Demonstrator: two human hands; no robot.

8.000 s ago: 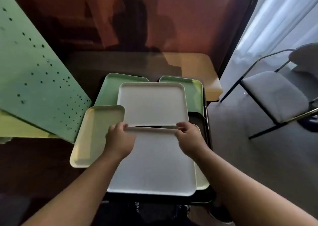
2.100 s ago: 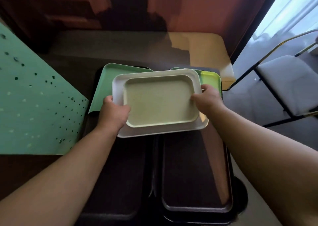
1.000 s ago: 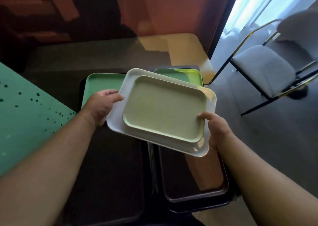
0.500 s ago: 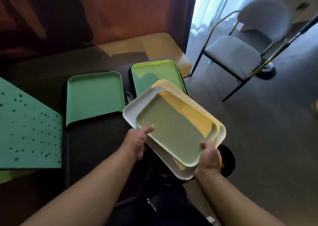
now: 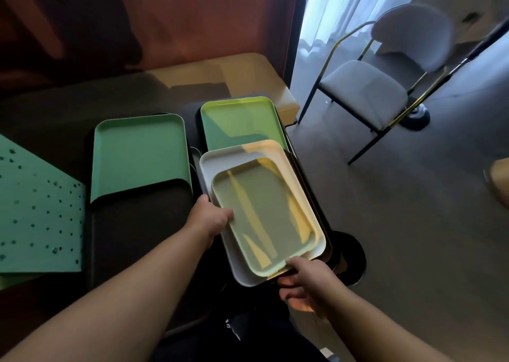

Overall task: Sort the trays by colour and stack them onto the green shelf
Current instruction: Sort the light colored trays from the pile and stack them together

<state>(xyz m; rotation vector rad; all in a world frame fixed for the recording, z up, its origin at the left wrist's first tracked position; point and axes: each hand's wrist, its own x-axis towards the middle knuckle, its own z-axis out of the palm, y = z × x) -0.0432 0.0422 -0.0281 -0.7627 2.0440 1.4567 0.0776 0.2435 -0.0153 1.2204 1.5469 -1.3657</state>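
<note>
A small pale yellow tray (image 5: 265,213) lies nested on a larger white tray (image 5: 248,152). My left hand (image 5: 210,220) grips the left edge of this pair, thumb on the yellow tray's rim. My right hand (image 5: 303,281) holds the near corner from below. The pair sits low over the right dark tray (image 5: 323,224). A green tray (image 5: 139,155) rests on the left dark tray (image 5: 137,237). A lime-green tray (image 5: 239,122) lies behind the white one. The green perforated shelf (image 5: 35,210) is at the left edge.
A grey chair (image 5: 366,86) with a black and gold frame stands to the right on grey floor. A tan table (image 5: 220,71) runs behind the trays below a red-brown wall. A round black base (image 5: 351,257) shows under the right trays.
I have carried the stacked white and yellow trays from over the far green trays toward me and rightward, turned them lengthwise and lowered them over the right dark tray. My view has swung right.
</note>
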